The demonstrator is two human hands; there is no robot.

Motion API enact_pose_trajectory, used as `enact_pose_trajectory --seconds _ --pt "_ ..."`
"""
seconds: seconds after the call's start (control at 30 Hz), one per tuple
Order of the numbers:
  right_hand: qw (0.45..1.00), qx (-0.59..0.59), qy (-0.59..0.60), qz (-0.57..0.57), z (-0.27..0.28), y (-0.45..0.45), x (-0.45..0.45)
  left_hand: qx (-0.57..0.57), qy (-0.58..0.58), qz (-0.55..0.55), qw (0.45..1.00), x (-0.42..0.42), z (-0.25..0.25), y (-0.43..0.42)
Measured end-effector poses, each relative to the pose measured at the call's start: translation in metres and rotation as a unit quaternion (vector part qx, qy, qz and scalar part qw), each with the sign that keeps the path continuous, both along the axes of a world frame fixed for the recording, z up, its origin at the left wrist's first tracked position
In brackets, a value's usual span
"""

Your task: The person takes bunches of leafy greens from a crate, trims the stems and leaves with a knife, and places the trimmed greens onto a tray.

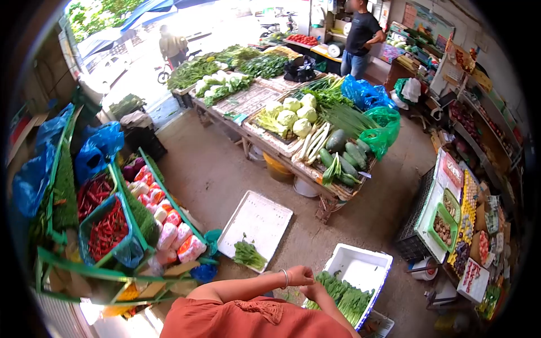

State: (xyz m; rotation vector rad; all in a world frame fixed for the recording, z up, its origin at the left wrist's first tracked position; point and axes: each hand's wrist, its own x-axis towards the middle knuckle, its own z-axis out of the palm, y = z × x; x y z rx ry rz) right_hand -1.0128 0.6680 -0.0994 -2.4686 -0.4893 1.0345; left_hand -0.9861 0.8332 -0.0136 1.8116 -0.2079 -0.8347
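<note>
My left hand [301, 275], with a bracelet at its wrist, has its fingers curled in front of my red top. Close below it, my right hand [313, 290] is also closed, near the leafy greens [352, 301] in a white foam box [360, 262]. Which hand is which is hard to tell where they meet, and anything between the fingers is too small to make out. A bunch of greens [248, 254] lies at the lower end of a white tray [259, 217] on the floor.
A vegetable table [256, 132] stands ahead with cabbages [287, 117] and dark gourds [352, 155]. Crates of red chillies [109, 228] and wrapped produce [169, 225] are at left. Shelves line the right. A person [360, 39] stands behind the table; another [172, 45] is outside.
</note>
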Motion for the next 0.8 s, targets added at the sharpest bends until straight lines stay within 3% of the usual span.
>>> enact_pose_trajectory --seconds 0.03,0.1,0.17,0.37,0.47,0.6,0.8 --pt "0.999 -0.013 0.023 -0.023 0.034 -0.002 -0.001 0.011 0.01 0.008 1.0 -0.013 -0.001 -0.007" --pt "0.998 0.01 0.035 -0.047 0.036 -0.026 -0.014 0.026 0.033 0.019 0.999 -0.043 0.011 -0.021" --pt "0.995 0.019 0.037 -0.087 0.025 -0.047 -0.032 0.021 0.06 0.029 0.998 -0.073 0.001 -0.038" --pt "0.979 0.039 0.114 -0.164 -0.037 -0.085 -0.097 0.044 0.09 -0.079 0.992 -0.127 -0.031 -0.073" --pt "0.955 0.048 0.135 -0.26 -0.091 -0.08 -0.125 0.07 0.177 -0.112 0.975 -0.134 -0.075 -0.078" --pt "0.912 0.048 0.159 -0.374 -0.156 -0.063 -0.149 0.116 0.191 -0.152 0.963 -0.136 -0.154 -0.07" --pt "0.902 0.071 0.213 -0.369 -0.231 -0.029 -0.161 0.166 0.158 -0.113 0.967 -0.105 -0.266 -0.04"
